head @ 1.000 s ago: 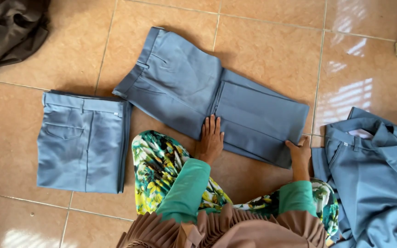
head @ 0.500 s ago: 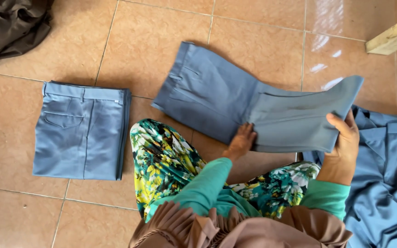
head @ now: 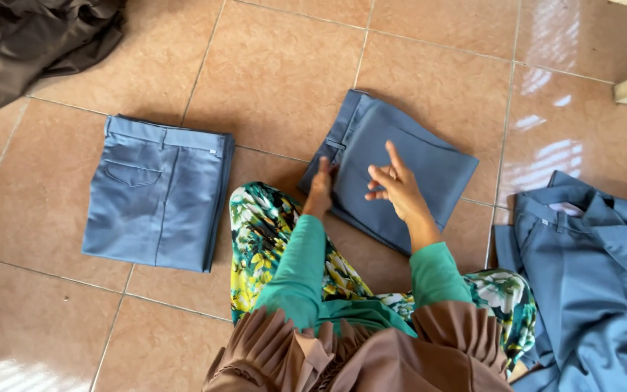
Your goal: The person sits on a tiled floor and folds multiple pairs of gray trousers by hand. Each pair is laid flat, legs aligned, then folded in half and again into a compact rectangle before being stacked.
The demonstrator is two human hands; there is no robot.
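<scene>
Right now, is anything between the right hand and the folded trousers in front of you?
Nothing visible. The right hand is lifted, fingers spread, over the folded trousers, with no other thing between them. The left hand rests on their near edge.

Green long sleeves, brown pleated headscarf hem, green-yellow floral skirt over knees.

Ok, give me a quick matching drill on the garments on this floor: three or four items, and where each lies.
Things:
1. folded trousers under the hands
2. folded trousers with pocket showing
3. dark garment heap
4. unfolded blue pile

Places:
A. top left corner
B. right edge
C. centre, left hand on its edge
D. left, lying alone

Pairs: 1-C, 2-D, 3-A, 4-B
</scene>
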